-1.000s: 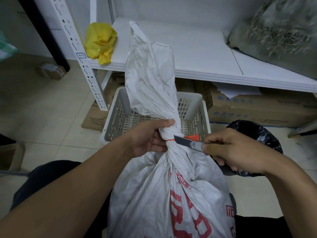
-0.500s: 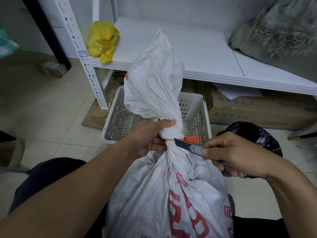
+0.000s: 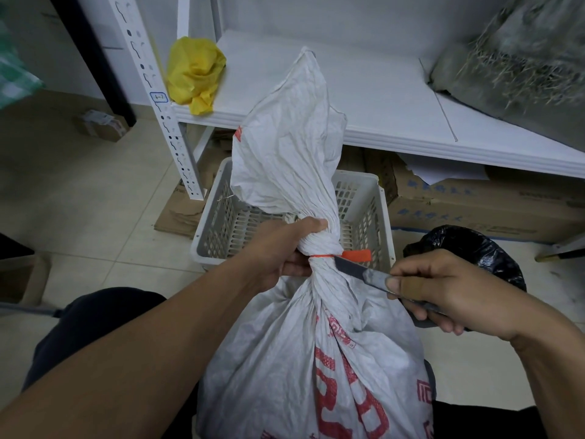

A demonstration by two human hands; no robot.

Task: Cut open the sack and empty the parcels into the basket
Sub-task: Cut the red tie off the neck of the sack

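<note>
A white woven sack [image 3: 310,359] with red print stands between my knees, its neck bunched and bound by an orange tie [image 3: 354,255]. My left hand [image 3: 285,248] grips the neck from the left, just at the tie. My right hand [image 3: 443,293] holds a grey utility knife [image 3: 357,270], whose blade tip touches the tie on the neck's right side. Behind the sack sits a white perforated plastic basket [image 3: 218,229] on the floor. The parcels are hidden inside the sack.
A white metal shelf [image 3: 380,99] runs behind the basket, bearing a crumpled yellow bag [image 3: 193,74] and a grey frayed sack [image 3: 522,49]. Cardboard boxes [image 3: 474,207] lie under it. A black plastic bag [image 3: 468,248] sits at right; tiled floor at left.
The loose top of the sack has flopped and spread from leaning left to standing more upright. Both hands keep their hold; the blade stays at the orange tie.
</note>
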